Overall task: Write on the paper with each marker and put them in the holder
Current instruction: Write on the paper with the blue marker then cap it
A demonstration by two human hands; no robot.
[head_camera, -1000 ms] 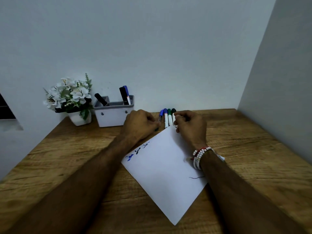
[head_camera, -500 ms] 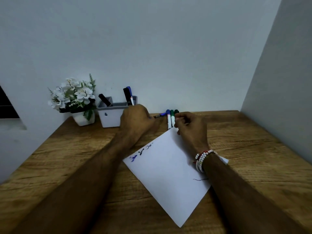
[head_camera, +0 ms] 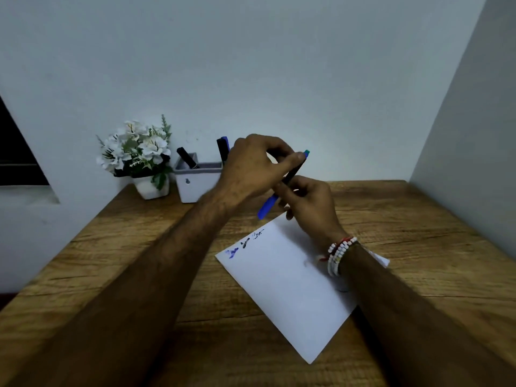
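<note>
We saw the marker (head_camera: 291, 175) lifted off the table and held slantwise in the air between both hands, above the far corner of the paper (head_camera: 290, 289). Its lower end was blue, its middle dark, and its upper end showed a small teal tip. The left hand (head_camera: 251, 171) was raised in front of the holder, its fingers curled and pinching the marker's upper part, with one finger lying along the barrel up to the teal tip. The right hand (head_camera: 312, 208) sat just below it, fingers curled round the middle of the barrel; we could not tell whether a cap was on.

The paper lay flat and askew on the wooden table (head_camera: 139, 275), with blue and black scribbles (head_camera: 244, 245) near its left corner. The right forearm crossed over its right side, beaded bracelets (head_camera: 339, 255) on the wrist.

The white holder (head_camera: 195, 185) stood at the table's back edge against the wall (head_camera: 251, 65), with a black marker (head_camera: 187, 158) leaning in its left part and two more on the right. Just left of it stood a pot of white flowers (head_camera: 136, 149).
</note>
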